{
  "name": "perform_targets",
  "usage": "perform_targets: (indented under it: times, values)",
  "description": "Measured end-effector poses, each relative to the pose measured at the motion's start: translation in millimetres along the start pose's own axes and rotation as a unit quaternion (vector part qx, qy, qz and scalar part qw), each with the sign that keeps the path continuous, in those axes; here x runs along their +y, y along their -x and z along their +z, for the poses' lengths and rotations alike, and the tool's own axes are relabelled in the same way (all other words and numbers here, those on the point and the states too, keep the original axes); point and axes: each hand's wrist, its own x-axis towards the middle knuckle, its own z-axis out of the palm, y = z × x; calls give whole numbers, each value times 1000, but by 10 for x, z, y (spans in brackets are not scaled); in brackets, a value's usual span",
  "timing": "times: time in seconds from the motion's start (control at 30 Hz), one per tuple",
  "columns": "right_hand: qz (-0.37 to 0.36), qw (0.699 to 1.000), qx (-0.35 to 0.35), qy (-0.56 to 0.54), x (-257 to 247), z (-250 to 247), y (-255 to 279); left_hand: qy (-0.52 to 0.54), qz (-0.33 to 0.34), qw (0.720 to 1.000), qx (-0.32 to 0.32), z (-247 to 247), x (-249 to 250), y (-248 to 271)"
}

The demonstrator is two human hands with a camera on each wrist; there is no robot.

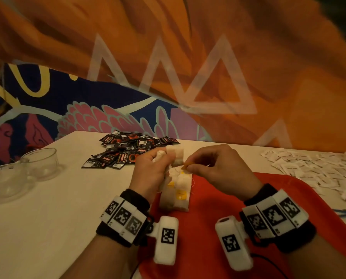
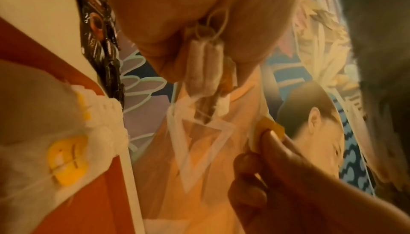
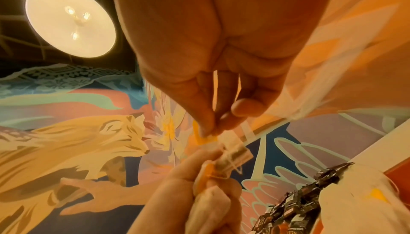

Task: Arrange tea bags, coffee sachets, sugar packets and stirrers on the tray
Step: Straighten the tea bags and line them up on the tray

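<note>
My left hand (image 1: 158,164) grips a bunch of tea bags (image 1: 176,158) above the far left corner of the red tray (image 1: 218,198). My right hand (image 1: 190,168) pinches a yellow paper tag (image 1: 185,165) on a string from one of those bags. In the left wrist view the held tea bags (image 2: 204,67) hang under my fingers and the pinched tag (image 2: 269,126) shows at the right. The right wrist view shows the tag (image 3: 205,138) between my thumb and forefinger. A row of tea bags (image 1: 178,192) with yellow tags lies on the tray's left side.
A pile of black coffee sachets (image 1: 127,150) lies at the table's far middle. White sugar packets (image 1: 313,170) spread over the right of the table. Two clear glass cups (image 1: 27,168) stand at the left. A painted wall rises behind the table.
</note>
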Motion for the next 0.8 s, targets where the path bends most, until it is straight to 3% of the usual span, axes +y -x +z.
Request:
perform_targets:
  times: [0.07,0.23,0.4,0.67,0.8]
  values:
    - [11,1000,17,0,23,-30,-16,-37,28,999,-27,35,14,38]
    - [41,995,89,4,81,-64,-34,-64,21,995,-78,73,0,55]
    - [47,994,98,-26,109,-92,-51,-84,12,991,-99,104,-4,88]
    - [81,953,130,-262,90,-129,-56,-96,26,991,-94,108,-29,86]
    - [93,958,125,-242,140,-90,-57,-84,49,992,-76,115,-19,91]
